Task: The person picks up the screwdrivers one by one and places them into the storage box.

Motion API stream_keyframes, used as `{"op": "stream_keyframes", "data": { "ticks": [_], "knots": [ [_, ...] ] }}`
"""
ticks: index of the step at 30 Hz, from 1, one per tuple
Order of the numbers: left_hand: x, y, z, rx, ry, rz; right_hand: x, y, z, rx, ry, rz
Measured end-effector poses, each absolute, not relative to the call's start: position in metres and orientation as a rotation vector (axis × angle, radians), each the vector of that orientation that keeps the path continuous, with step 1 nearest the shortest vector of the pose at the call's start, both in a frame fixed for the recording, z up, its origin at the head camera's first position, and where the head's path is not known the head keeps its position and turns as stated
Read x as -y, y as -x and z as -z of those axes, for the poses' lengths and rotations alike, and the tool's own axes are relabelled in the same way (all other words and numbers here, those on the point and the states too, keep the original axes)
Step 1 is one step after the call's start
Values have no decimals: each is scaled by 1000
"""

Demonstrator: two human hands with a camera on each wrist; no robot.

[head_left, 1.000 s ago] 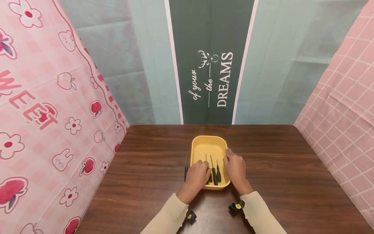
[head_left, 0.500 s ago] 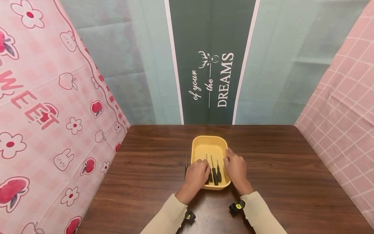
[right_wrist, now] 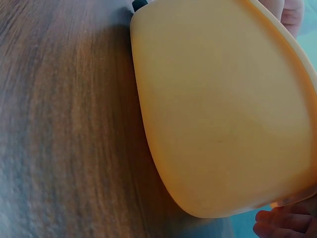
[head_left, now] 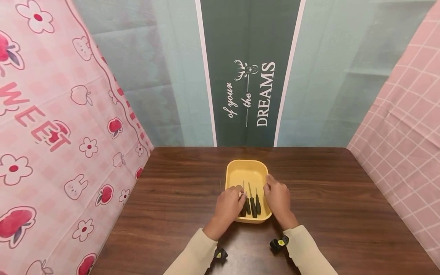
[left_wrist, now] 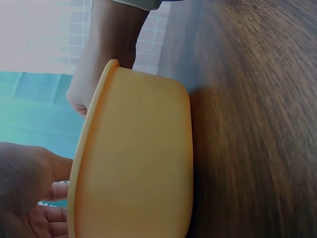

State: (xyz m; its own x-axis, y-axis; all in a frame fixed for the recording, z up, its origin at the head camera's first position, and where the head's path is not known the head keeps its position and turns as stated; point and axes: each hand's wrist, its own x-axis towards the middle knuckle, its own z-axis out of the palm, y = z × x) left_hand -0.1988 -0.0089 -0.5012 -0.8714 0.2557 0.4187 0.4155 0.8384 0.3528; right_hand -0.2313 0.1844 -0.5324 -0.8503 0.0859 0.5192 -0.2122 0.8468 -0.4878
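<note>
A yellow tray stands on the wooden table in the head view, with several black-handled screwdrivers lying side by side in its near half. My left hand is above the tray's left rim, its fingers loosely bent over the nearest handles; I see nothing held in it. On the far-right rim, my right hand grips the tray's edge. One more screwdriver lies on the table left of the tray; only its thin shaft shows, the rest behind my left hand. The left wrist view shows the tray's outer wall.
The brown wooden table extends to both sides of the tray. Behind it hangs a green and teal cloth. Pink printed cloth closes off the left side, and pink checked cloth the right.
My left hand has shifted slightly left, and more of the screwdriver handles beneath it shows. It now covers the handle of the screwdriver on the table. The right hand and tray stay put.
</note>
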Motion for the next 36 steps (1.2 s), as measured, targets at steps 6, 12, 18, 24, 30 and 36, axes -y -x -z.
{"op": "stream_keyframes", "data": {
  "ticks": [6, 12, 18, 24, 30, 36],
  "knots": [
    [12, 200, 500, 2668, 493, 641, -183, 231, 532, 2497, -78, -754],
    [14, 200, 497, 2674, 478, 683, -183, 230, 532, 2496, -77, -755],
    [17, 199, 496, 2652, 458, 713, -182, 230, 531, 2505, -78, -742],
    [21, 200, 496, 2635, 463, 764, -182, 230, 531, 2506, -77, -736],
    [25, 200, 496, 2610, 466, 788, -182, 229, 531, 2509, -74, -718],
    [28, 199, 496, 2569, 466, 789, -182, 230, 531, 2506, -72, -703]
  ]
}}
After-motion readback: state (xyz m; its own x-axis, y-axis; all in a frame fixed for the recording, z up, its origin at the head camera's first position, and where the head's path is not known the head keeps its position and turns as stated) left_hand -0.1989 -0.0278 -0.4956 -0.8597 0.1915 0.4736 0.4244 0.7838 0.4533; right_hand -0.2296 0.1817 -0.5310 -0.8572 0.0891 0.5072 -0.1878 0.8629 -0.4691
